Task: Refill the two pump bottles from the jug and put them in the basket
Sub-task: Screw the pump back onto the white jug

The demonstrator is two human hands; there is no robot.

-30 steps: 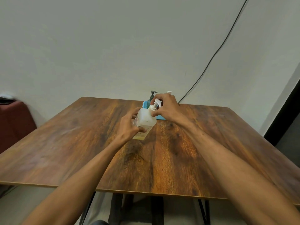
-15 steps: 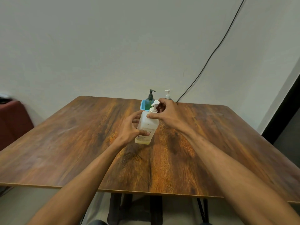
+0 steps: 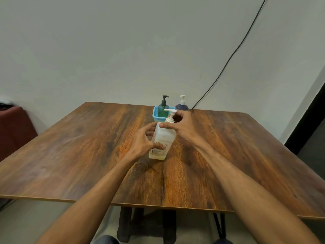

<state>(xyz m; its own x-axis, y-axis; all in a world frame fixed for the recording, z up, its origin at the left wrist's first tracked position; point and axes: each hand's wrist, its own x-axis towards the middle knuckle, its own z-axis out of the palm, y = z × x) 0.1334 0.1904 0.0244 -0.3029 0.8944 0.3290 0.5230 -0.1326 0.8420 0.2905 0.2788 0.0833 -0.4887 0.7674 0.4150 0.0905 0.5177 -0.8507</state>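
A square translucent white jug with a white pump top stands upright on the wooden table; a little yellowish liquid shows at its bottom. My left hand wraps its lower body. My right hand grips its shoulder and pump collar. Behind it a small blue basket holds a green pump bottle with a dark pump. A dark blue pump bottle with a white pump stands at the basket's right; whether it is inside I cannot tell.
A black cable runs down the wall to the table's far edge. A dark red seat is at the left. A dark doorway edge is at the right. Table legs show below the near edge.
The jug has gone from tilted and lifted to upright on the table, nearer to me. My right hand slid from the pump head down to the collar, uncovering both bottles behind.
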